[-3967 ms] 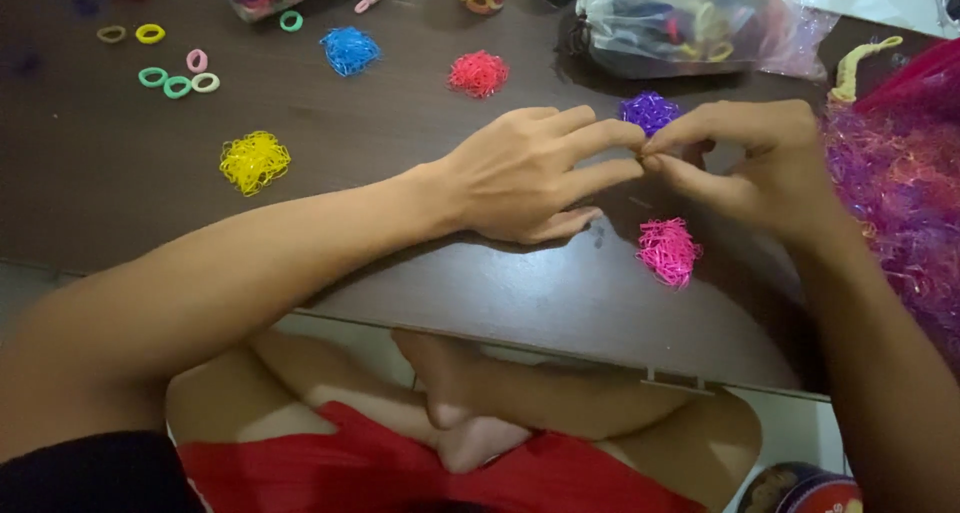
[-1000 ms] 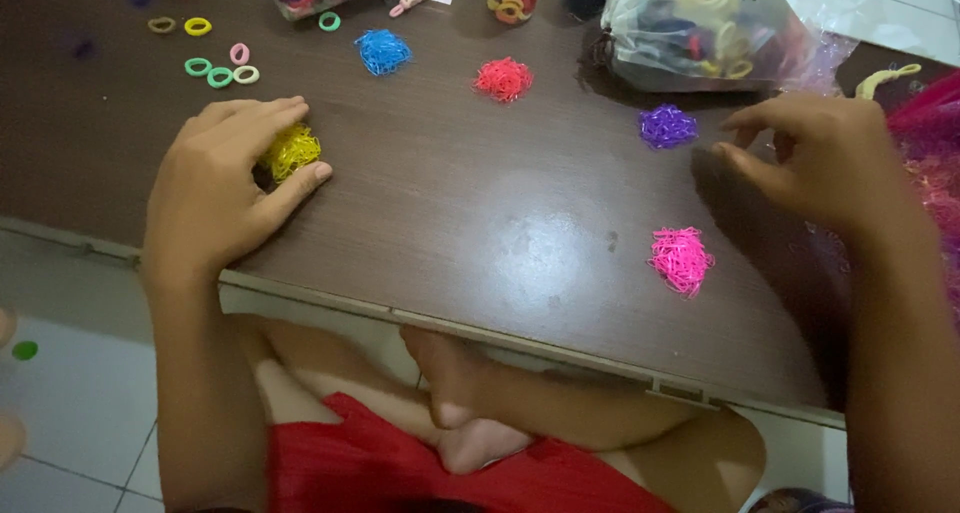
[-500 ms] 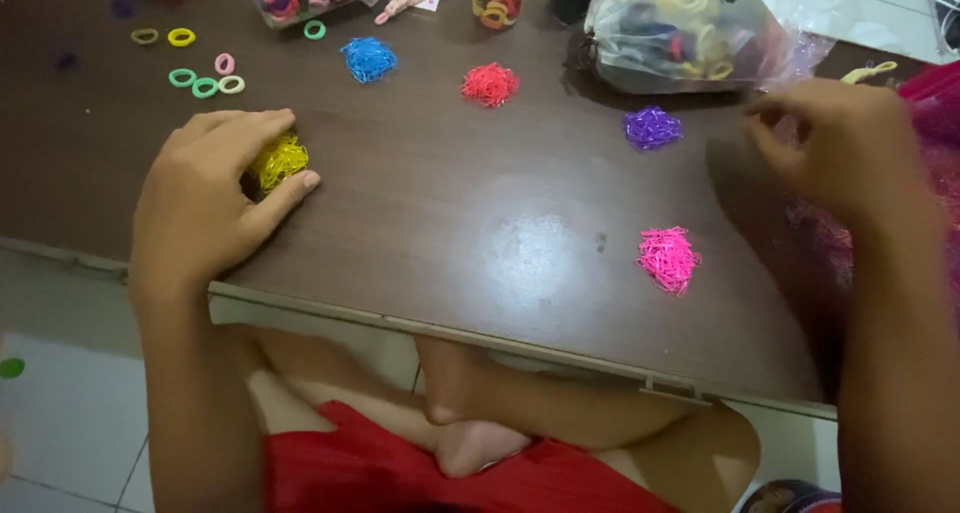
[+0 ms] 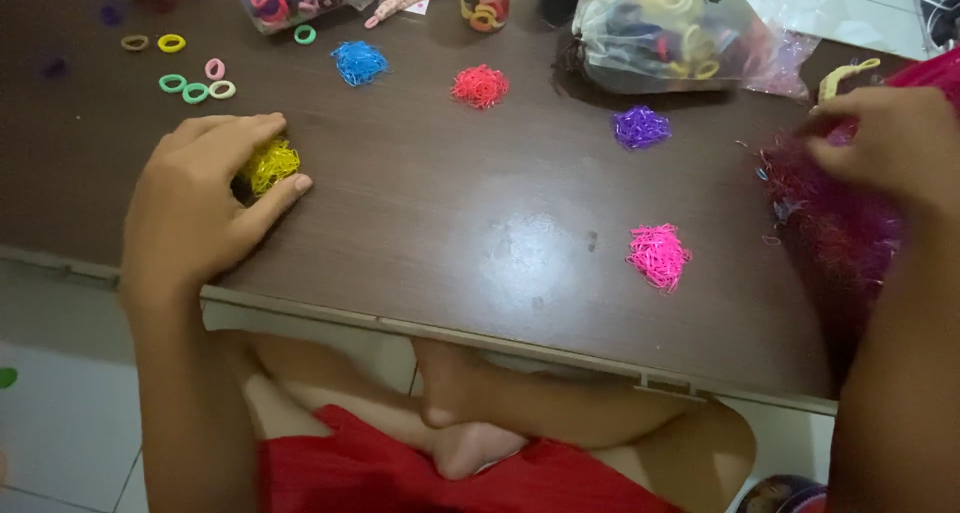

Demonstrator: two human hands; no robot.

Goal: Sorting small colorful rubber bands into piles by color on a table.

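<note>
Far left on the dark table, loose hair rings lie apart; the left hand cups the yellow band pile near the table's front edge, fingers curled over it, thumb touching beside it; further right sit the blue pile, red pile, purple pile and pink pile, all apart; a clear bag stands behind; the right hand pinches, fingers closed, into the large mixed heap at the right edge.

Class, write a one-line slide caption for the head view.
Left hand cups a yellow band pile while right hand reaches into a mixed tangle.
</note>
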